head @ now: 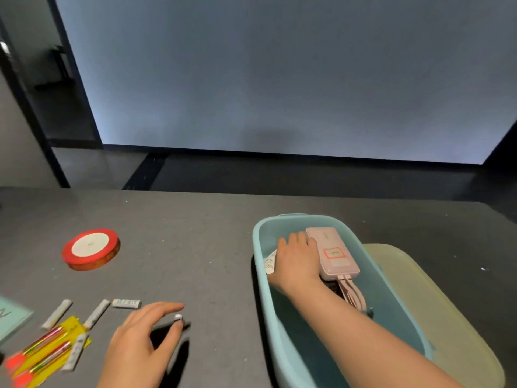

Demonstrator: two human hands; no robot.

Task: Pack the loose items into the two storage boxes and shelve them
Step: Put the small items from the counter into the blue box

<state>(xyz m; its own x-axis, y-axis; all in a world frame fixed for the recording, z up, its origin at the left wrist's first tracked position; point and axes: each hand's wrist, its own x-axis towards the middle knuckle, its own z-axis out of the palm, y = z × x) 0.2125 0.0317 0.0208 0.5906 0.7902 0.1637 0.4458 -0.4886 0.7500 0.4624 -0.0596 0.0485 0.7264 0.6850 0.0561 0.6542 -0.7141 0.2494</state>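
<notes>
A teal storage box (261,292) stands on the dark table at the right, with a pale olive box (447,317) right behind it. Inside the teal box lies a pink power bank (334,252) with its cables. My right hand (298,261) reaches into this box and lies palm down beside the power bank, over a white labelled item (270,263); its fingertips are hidden. Low in the middle, my left hand (145,340) pinches a small white-tipped battery (178,317) just above the table. Several loose batteries (126,303) lie to its left.
A red ribbon roll (91,249) lies flat on the table at the left. A yellow pack of pink-ended pens (42,351) sits at the bottom left under some batteries. A teal card (11,317) pokes in from the left edge. A grey wall stands beyond the table.
</notes>
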